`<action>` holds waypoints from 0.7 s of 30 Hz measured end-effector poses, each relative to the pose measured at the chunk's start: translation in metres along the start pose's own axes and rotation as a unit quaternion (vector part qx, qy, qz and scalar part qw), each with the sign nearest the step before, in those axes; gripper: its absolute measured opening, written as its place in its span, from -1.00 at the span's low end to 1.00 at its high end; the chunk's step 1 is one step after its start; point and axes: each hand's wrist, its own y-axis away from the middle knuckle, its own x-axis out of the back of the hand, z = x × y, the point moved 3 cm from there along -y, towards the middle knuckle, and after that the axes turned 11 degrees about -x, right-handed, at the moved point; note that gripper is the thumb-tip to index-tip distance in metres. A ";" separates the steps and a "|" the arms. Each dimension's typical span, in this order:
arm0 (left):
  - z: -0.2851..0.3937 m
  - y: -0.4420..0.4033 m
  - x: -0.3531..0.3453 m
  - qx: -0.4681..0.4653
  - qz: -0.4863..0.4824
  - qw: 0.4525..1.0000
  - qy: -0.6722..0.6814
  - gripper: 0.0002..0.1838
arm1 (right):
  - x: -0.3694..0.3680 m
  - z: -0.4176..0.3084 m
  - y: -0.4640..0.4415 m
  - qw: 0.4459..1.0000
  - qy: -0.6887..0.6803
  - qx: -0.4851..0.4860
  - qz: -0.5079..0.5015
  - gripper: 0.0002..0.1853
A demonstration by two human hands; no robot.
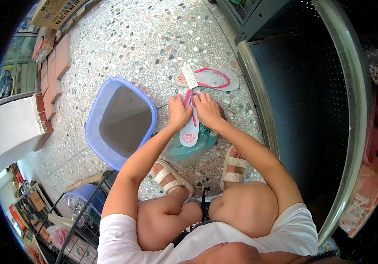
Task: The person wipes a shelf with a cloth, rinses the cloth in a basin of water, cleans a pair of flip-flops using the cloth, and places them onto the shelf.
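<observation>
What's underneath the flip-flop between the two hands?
A clear and teal plastic bag shows around the heel end of the flip-flop. What lies directly beneath it is covered, so I can't tell.

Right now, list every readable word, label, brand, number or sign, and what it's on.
"Mis", partly covered: teal plastic bag.
Too small: round red emblems, both pink-strapped grey sandals.
Too small: white rectangular tag, upper sandal.
Too blurred: brown cardboard box's print.
Too blurred: white lettering, black cloth band.
</observation>
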 end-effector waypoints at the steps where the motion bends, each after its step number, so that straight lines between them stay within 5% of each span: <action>1: 0.001 0.000 0.001 0.002 -0.002 1.000 0.000 -0.57 | -0.003 0.000 -0.001 1.000 0.001 -0.002 0.009 -0.79; 11: 0.001 -0.002 0.008 -0.010 -0.006 1.000 0.007 -0.56 | -0.011 0.011 -0.046 0.997 -0.004 0.043 0.067 -0.76; 15: 0.000 -0.002 0.010 0.032 -0.027 0.999 0.034 -0.55 | -0.001 0.014 -0.056 0.992 -0.049 0.116 -0.018 -0.76; 21: 0.001 -0.001 0.014 0.060 -0.038 0.997 0.021 -0.56 | -0.009 0.015 -0.026 0.997 -0.054 0.021 -0.051 -0.71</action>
